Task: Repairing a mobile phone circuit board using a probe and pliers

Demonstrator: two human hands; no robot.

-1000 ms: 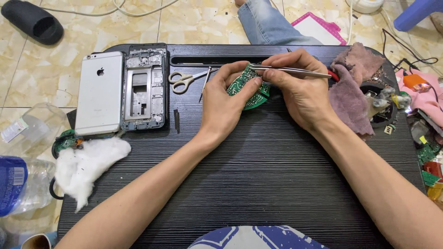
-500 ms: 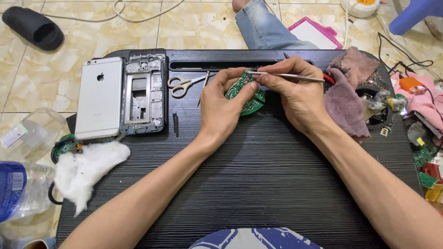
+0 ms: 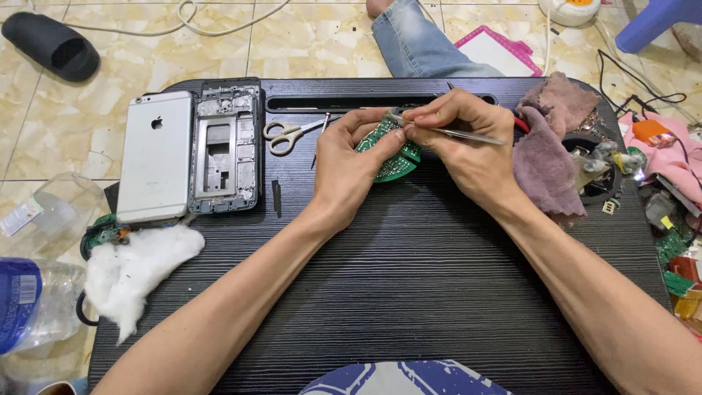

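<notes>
Over the black ribbed lap table point(image 3: 409, 278), I judge probing underway: left hand point(image 3: 351, 164) grips the round green circuit board point(image 3: 391, 150), right hand point(image 3: 468, 146) pinches slim metal tweezers point(image 3: 461, 134), tips seemingly touching it; next, steady placement.

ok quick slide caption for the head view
Left hand steadies a green circuit board while right hand works it with tweezers on a black table.

A round green circuit board point(image 3: 391, 153) is sitting tilted at the twelve o'clock end of the black lap table, partly hidden by fingers. Slim silver tweezers point(image 3: 453, 133) are lying across it, tips touching its upper edge, handle pointing toward three o'clock.
</notes>
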